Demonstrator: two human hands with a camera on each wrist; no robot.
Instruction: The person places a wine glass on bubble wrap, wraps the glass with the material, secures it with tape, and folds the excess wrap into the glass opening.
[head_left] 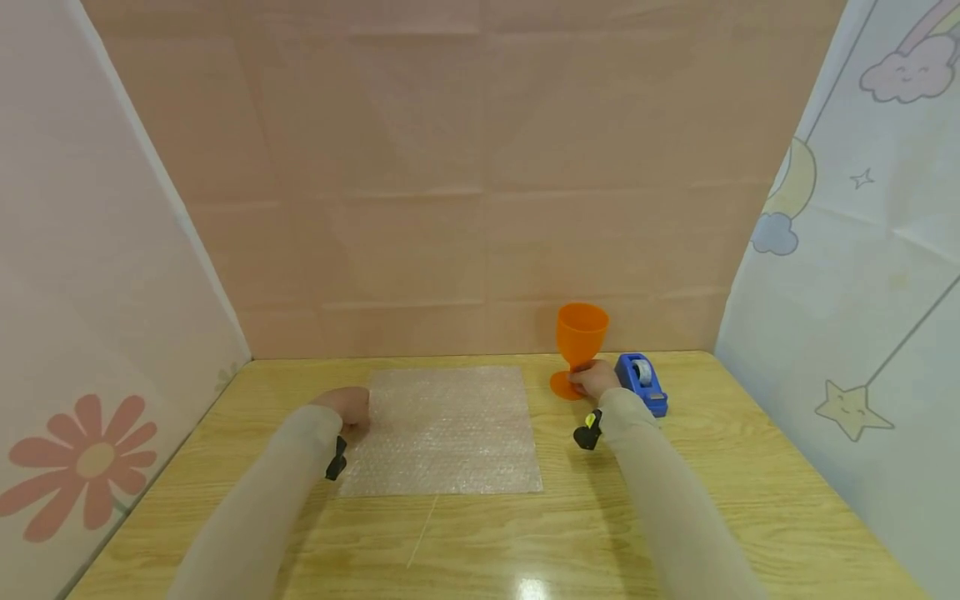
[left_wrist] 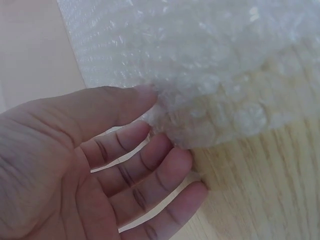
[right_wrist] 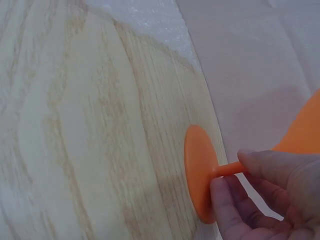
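A sheet of clear bubble wrap point(head_left: 457, 433) lies flat on the table. At its left edge is my left hand point(head_left: 349, 406). The left wrist view shows the thumb point(left_wrist: 142, 97) on the bubble wrap point(left_wrist: 210, 60) and curled fingertips against its edge, pinching it. To the right of the sheet an orange plastic goblet point(head_left: 582, 329) stands upright near the back of the table. My right hand point(head_left: 596, 379) grips it low on the stem. In the right wrist view, thumb and fingers close around the stem point(right_wrist: 230, 169), just above the round foot point(right_wrist: 200, 175).
A blue tape dispenser point(head_left: 642, 385) with a roll of tape stands just right of my right hand. The wood-grain table point(head_left: 480, 542) ends at a pinkish backdrop point(head_left: 420, 208). Printed side panels point(head_left: 862, 292) rise at the left and right.
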